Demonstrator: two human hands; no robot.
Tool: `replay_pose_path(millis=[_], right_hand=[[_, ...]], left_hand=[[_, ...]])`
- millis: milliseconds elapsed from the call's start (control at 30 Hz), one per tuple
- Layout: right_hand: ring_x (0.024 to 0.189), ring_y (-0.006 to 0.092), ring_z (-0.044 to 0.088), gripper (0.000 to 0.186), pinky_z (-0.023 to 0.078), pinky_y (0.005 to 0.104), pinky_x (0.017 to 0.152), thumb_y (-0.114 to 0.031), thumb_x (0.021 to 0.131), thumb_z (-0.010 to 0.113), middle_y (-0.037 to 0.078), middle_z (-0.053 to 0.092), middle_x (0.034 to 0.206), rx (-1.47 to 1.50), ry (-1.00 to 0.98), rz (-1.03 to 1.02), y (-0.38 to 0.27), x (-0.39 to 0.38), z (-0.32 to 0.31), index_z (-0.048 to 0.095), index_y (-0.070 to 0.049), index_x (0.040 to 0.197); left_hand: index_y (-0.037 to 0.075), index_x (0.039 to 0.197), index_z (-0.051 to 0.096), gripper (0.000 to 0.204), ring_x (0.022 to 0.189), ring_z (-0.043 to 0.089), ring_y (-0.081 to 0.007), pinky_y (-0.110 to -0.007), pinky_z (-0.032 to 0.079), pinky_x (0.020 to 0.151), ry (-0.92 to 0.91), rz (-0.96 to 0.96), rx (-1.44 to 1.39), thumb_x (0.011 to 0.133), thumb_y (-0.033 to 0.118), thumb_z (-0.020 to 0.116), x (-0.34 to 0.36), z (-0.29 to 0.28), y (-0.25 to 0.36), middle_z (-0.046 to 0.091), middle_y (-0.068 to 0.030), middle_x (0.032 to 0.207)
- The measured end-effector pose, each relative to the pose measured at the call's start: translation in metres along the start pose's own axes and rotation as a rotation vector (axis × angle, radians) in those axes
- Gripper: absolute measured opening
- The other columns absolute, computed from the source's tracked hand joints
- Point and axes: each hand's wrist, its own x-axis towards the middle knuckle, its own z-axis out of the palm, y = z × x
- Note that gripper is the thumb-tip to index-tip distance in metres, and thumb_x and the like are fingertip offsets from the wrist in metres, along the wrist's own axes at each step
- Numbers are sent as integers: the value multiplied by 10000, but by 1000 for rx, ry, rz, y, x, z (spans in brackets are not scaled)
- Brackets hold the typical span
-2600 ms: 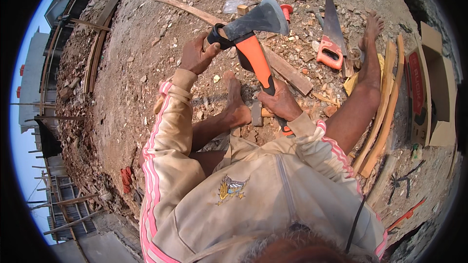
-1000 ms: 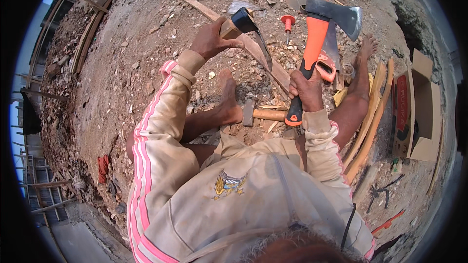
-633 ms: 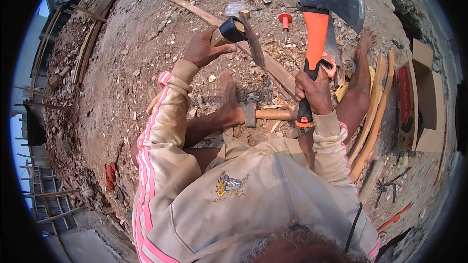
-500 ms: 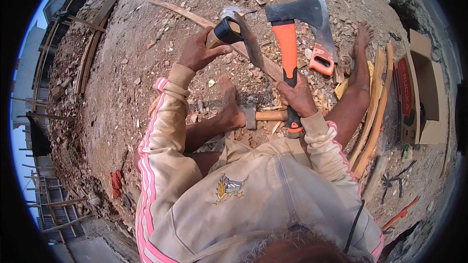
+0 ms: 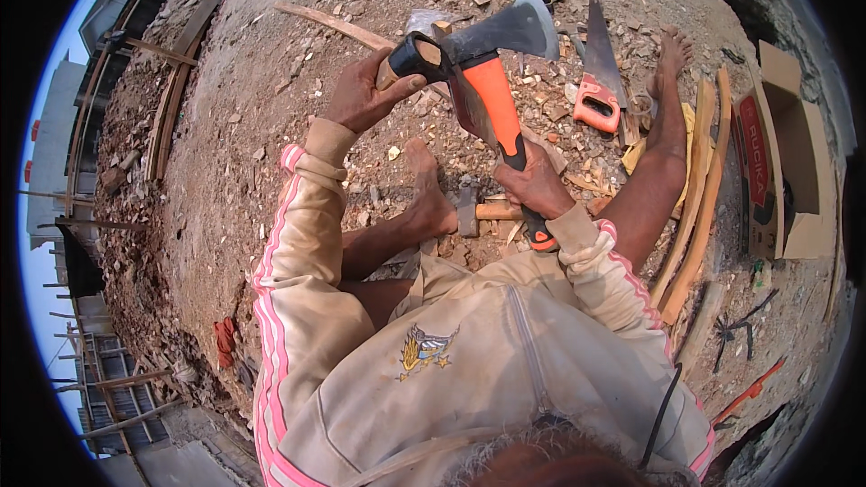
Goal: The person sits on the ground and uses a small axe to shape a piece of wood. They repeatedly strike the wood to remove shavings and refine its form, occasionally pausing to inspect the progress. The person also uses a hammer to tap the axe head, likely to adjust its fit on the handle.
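My right hand [image 5: 537, 180] is wrapped round the black lower grip of an axe with an orange handle [image 5: 492, 97]. The axe head [image 5: 510, 29] is dark, its pale edge facing right. My left hand [image 5: 363, 95] is closed round the wooden end of a hoe-like tool, just by its black ring socket [image 5: 417, 58]. That tool's dark blade slants down behind the orange handle, partly hidden. The back of the axe head is close to the socket; I cannot tell whether they touch. A hammer [image 5: 467, 211] with a wooden handle lies between my legs.
A hand saw [image 5: 599, 81] with a red handle lies beyond my right hand. Long wooden strips [image 5: 695, 203] and an open cardboard box [image 5: 803, 158] are on the right. Another wooden strip [image 5: 329, 22] lies at the far left. Stones and wood chips cover the ground.
The axe has swung left and tilted, its head coming down to the hoe-like tool's socket. My right hand moved slightly left; my left hand has barely moved.
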Motion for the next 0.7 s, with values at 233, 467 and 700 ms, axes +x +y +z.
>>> replay_pose_path(millis=[233,467,700], right_hand=[[579,56,483,256,413,259,522,-70,865,643,-7,520,750,-73,-12,-52,-12,-13,-8,585,-19,1108],[460,66,472,112,386,251,416,-52,902,628,-22,507,639,85,74,-120,-26,-3,3,531,-40,957],[461,59,454,146,372,249,418,-33,881,635,-27,494,648,27,42,-135,-35,-8,-6,543,-28,995]], left_hand=[[-13,1197,663,728,741,698,-245,-388,535,683,-11,46,197,813,599,750,-12,1,-3,708,-159,814],[17,1226,635,663,809,706,-301,-404,529,726,-113,12,366,842,545,752,-2,6,4,714,-178,884],[11,1180,632,665,720,690,-398,-453,525,638,-52,142,458,831,567,739,0,15,6,692,-212,794]])
